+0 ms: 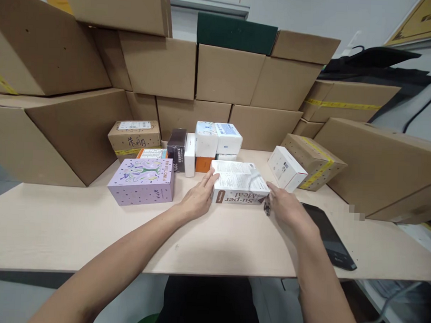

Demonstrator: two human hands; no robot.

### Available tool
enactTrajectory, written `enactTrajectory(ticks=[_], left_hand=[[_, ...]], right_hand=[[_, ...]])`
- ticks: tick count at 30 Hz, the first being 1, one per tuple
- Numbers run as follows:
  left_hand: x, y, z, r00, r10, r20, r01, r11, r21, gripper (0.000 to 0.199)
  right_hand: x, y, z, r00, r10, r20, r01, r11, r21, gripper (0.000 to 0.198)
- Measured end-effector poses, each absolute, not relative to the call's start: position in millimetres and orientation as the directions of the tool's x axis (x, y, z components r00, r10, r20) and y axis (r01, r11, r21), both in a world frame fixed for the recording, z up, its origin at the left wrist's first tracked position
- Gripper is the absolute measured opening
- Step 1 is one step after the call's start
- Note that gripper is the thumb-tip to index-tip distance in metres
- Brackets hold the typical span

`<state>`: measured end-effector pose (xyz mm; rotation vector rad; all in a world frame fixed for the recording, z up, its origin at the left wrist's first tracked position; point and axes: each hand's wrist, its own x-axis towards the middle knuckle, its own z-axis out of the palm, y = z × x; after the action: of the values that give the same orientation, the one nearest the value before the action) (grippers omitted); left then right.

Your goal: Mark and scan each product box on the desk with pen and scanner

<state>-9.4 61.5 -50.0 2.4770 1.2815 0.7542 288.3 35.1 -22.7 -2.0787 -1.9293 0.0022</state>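
A white box (240, 182) with upside-down "Su-per Meal" lettering lies flat on the table in front of me. My left hand (199, 195) grips its left side, the thumb and fingers along the edge. At the opposite end, my right hand (283, 202) is closed against the right side, so the box sits between both hands. A small dark, shiny thing (267, 206) shows beneath the right fingers; I cannot make out what it is. Left of my left hand stands a lilac tea box (146, 189). Behind my right hand rests a smaller white box (286, 168).
White soft packs (218, 138) are stacked on an orange box (203, 164) behind, beside a dark brown box (176, 148). A black tablet (328, 235) lies at the right. Large cardboard cartons (230, 74) wall the back and both sides. The table's front edge (217, 275) is near me.
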Motion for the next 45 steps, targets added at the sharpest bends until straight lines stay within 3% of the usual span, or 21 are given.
enactTrajectory(ticks=[2, 5, 9, 11, 15, 17, 19, 21, 23, 25, 27, 30, 34, 39, 45], left_hand=[[-9, 60, -52, 0.471, 0.825, 0.312, 0.683, -0.565, 0.463, 0.081], [-9, 59, -56, 0.433, 0.823, 0.369, 0.662, -0.567, 0.49, 0.08], [-8, 57, -57, 0.304, 0.73, 0.612, 0.652, -0.628, 0.425, 0.073], [-6, 54, -54, 0.255, 0.62, 0.742, 0.624, -0.691, 0.364, 0.068], [0, 40, -49, 0.271, 0.402, 0.875, 0.468, -0.849, 0.245, 0.05], [7, 27, -49, 0.38, 0.375, 0.846, 0.366, -0.901, 0.235, 0.038], [17, 12, -51, 0.5, 0.467, 0.73, 0.296, -0.884, 0.362, 0.03], [29, -1, -54, 0.574, 0.651, 0.497, 0.288, -0.728, 0.622, 0.03], [38, -8, -57, 0.58, 0.792, 0.19, 0.325, -0.439, 0.838, 0.031], [43, -10, -60, 0.56, 0.825, -0.076, 0.29, -0.108, 0.951, 0.033], [43, -6, -59, 0.602, 0.761, -0.24, 0.161, 0.178, 0.971, 0.037], [35, 1, -54, 0.772, 0.597, -0.217, -0.057, 0.404, 0.913, 0.049], [22, 8, -44, 0.889, 0.453, -0.071, -0.201, 0.523, 0.828, 0.052], [17, 12, -44, 0.9, 0.434, -0.02, -0.266, 0.586, 0.766, 0.049], [23, 13, -52, 0.883, 0.469, -0.011, -0.329, 0.637, 0.698, 0.046]], right_hand=[[290, 14, -20, 0.158, 0.946, 0.285, 0.974, -0.102, -0.202, 0.055], [297, -23, -27, 0.408, 0.85, 0.332, 0.913, -0.38, -0.15, 0.077], [318, -55, -45, 0.665, 0.744, 0.059, 0.742, -0.652, -0.156, 0.108], [328, -60, -50, 0.695, 0.718, -0.027, 0.707, -0.69, -0.153, 0.11], [339, -59, -49, 0.689, 0.724, -0.039, 0.715, -0.688, -0.127, 0.098], [339, -60, -49, 0.666, 0.746, -0.015, 0.741, -0.664, -0.106, 0.095], [335, -67, -51, 0.615, 0.788, 0.03, 0.785, -0.608, -0.117, 0.095], [324, -80, -56, 0.543, 0.834, 0.093, 0.832, -0.52, -0.194, 0.098], [305, -97, -63, 0.481, 0.859, 0.173, 0.849, -0.408, -0.335, 0.104], [278, -112, -68, 0.457, 0.854, 0.248, 0.815, -0.29, -0.502, 0.106], [245, -121, -71, 0.501, 0.817, 0.286, 0.732, -0.223, -0.644, 0.103], [198, -119, -73, 0.554, 0.755, 0.351, 0.617, -0.09, -0.781, 0.098], [161, -103, -79, 0.484, 0.705, 0.519, 0.648, 0.109, -0.754, 0.092], [156, -95, -88, 0.416, 0.613, 0.672, 0.771, 0.154, -0.618, 0.088], [158, -96, -88, 0.367, 0.604, 0.707, 0.815, 0.158, -0.558, 0.085]])
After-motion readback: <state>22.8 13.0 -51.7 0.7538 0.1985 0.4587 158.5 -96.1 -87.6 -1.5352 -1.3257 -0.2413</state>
